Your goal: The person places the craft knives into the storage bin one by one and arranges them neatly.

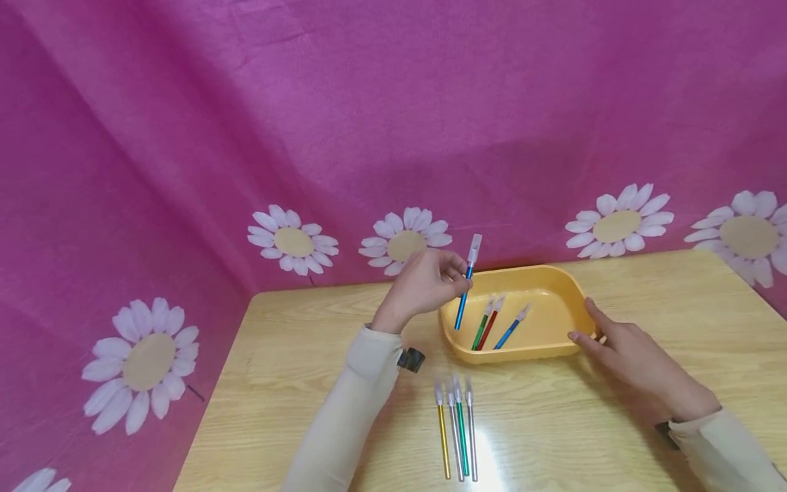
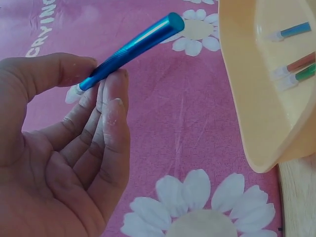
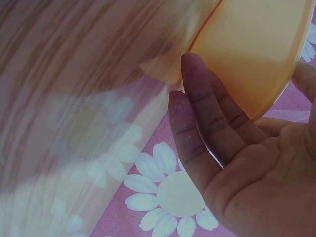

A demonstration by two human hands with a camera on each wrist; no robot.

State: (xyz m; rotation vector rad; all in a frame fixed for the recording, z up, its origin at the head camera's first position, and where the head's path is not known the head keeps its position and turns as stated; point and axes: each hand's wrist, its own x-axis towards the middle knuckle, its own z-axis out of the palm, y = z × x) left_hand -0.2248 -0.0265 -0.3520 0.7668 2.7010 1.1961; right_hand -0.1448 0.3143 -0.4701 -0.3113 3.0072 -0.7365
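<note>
Blue capped knife (image 1: pixel 464 301): tilted, cap upward, over the left end of the yellow tray (image 1: pixel 550 314), pinched between thumb and fingertips of the left hand (image 1: pixel 427 281).
Table (image 1: pixel 295 348): pale wood grain, shiny, with bright glare toward the near side.
Cloth (image 1: pixel 492 102): magenta, behind the table and at its left, printed with white daisies (image 1: pixel 149 362); six show in the head view, two cut off at its edges.
Yellow tray: one, near the table's far edge; the right hand (image 1: pixel 639 359) grips its right end.
Knives inside: three; green knife (image 1: pixel 479 333), red knife (image 1: pixel 488 330), second blue knife (image 1: pixel 507 334).
Knives on wood: four, side by side; gold knife (image 1: pixel 444 441), two silver knives (image 1: pixel 472 441), second green knife (image 1: pixel 462 437).
Sleeves (image 1: pixel 350 403): two, beige.
</note>
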